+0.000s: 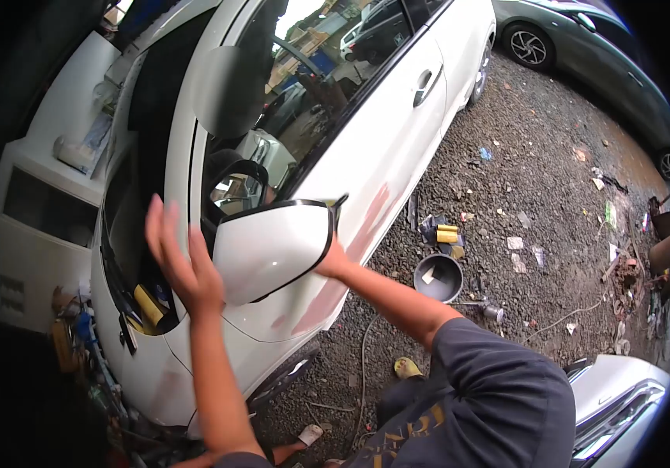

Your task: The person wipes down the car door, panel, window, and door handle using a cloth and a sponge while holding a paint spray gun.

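- Nearest us: our grey T-shirt (506,390).
- Our left hand (192,273), fingers spread, is beside the white side mirror (272,248), near the car window (335,86)'s front corner.
- Our right hand (333,261) is at its opposite edge; fingers hidden, we cannot tell their grip.

the only view sits on the person's head, above and behind the left hand (190,273) and right hand (335,260), facing forward and steeply down. it is near both, with the grey shirt (498,382) on its own side of the hands. its wide, bowed picture reaches to a dark car (608,74) well beyond the right hand.
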A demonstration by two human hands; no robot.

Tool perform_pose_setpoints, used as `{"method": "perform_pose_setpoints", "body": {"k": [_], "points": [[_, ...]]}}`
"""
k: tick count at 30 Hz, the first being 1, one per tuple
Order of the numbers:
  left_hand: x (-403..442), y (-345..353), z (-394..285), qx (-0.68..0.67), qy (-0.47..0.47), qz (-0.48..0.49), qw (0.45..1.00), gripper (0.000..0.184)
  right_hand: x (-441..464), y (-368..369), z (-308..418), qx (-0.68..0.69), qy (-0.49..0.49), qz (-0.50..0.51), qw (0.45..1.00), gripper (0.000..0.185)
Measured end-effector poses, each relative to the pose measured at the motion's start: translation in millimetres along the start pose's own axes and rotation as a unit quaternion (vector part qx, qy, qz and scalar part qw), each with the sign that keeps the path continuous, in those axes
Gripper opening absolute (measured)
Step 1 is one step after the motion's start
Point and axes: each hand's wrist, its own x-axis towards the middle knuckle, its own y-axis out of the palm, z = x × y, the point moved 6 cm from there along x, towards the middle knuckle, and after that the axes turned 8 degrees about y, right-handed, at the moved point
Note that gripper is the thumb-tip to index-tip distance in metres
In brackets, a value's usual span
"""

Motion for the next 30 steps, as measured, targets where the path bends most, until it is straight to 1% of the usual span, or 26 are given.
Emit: {"method": "perform_pose_setpoints", "body": {"k": [2, 4, 5, 6, 7, 8, 11, 12, 14, 16, 18, 20, 22, 24, 26, 27, 28, 30], "points": [[54.8, 21.8, 48.2, 0.074, 0.03, 0.001, 0.997, 0.042, -7.9, 3.6, 29.6, 0.012, -0.14, 0.022, 0.99, 0.085], [84.0, 52.2, 100.5, 0.157, 0.058, 0.008, 0.986, 0.049, 16.1, 29.9, -11.3, 0.182, -0.115, 0.118, 0.969, 0.076], [91.7, 64.9, 124.2, 0.19, 0.065, 0.017, 0.98, 0.054, 28.4, 11.0, -14.3, 0.021, -0.185, 0.083, 0.979, 0.074], [96.6, 77.1, 146.3, 0.222, 0.072, 0.026, 0.972, 0.058, 39.6, -8.4, -15.6, -0.14, -0.25, 0.047, 0.957, 0.071], [97.3, 87.3, 164.1, 0.253, 0.079, 0.033, 0.964, 0.063, 56.7, -41.4, -12.7, -0.154, -0.218, 0.022, 0.964, 0.066], [95.8, 95.7, 177.3, 0.25, 0.068, 0.038, 0.965, 0.067, 73.1, -61.0, -26.8, -0.17, -0.218, -0.033, 0.96, 0.062], [89.5, 108.4, 197.9, 0.215, 0.056, 0.042, 0.974, 0.079, 119.4, -125.3, -86.1, -0.201, -0.125, -0.119, 0.964, 0.06], [87.8, 106.3, 196.4, 0.215, 0.052, 0.04, 0.974, 0.079, 133.9, -148.2, -103.3, -0.202, -0.101, -0.151, 0.962, 0.06], [88.7, 107.2, 195.8, 0.24, 0.043, 0.057, 0.968, 0.077, 166.0, -186.1, -129.4, -0.21, -0.06, -0.184, 0.958, 0.06], [92.2, 109.7, 191.4, 0.238, 0.031, 0.064, 0.969, 0.077, 211.2, -231.9, -174.9, -0.194, -0.001, -0.28, 0.94, 0.06], [93.8, 111.0, 187.6, 0.253, 0.023, 0.074, 0.964, 0.077, 264.6, -280.6, -231.3, -0.212, 0.045, -0.371, 0.903, 0.059], [95.1, 108.4, 187.0, 0.265, 0.021, 0.086, 0.96, 0.078, 309.9, -333.4, -280.4, -0.223, 0.097, -0.393, 0.887, 0.06], [96.3, 106.7, 183.4, 0.279, 0.019, 0.092, 0.956, 0.078, 357.0, -390.9, -334.8, -0.222, 0.165, -0.364, 0.889, 0.061], [97.9, 106.3, 181.8, 0.28, 0.01, 0.103, 0.954, 0.079, 389.6, -430.5, -375.0, -0.197, 0.147, -0.4, 0.883, 0.063], [98.5, 108.3, 183.8, 0.275, 0.005, 0.106, 0.956, 0.079, 402.3, -454.6, -390.1, -0.166, 0.167, -0.386, 0.892, 0.065], [98.3, 108.6, 183.9, 0.271, 0.005, 0.105, 0.957, 0.079, 408.7, -464.5, -411.3, -0.183, 0.133, -0.388, 0.893, 0.066], [98.8, 108.6, 183.8, 0.269, 0.007, 0.102, 0.958, 0.078, 418.2, -463.4, -420.0, -0.198, 0.098, -0.392, 0.893, 0.066], [98.1, 108.6, 184.0, 0.266, 0.01, 0.094, 0.959, 0.078, 396.3, -449.1, -375.7, -0.195, 0.191, -0.38, 0.884, 0.066]]}}
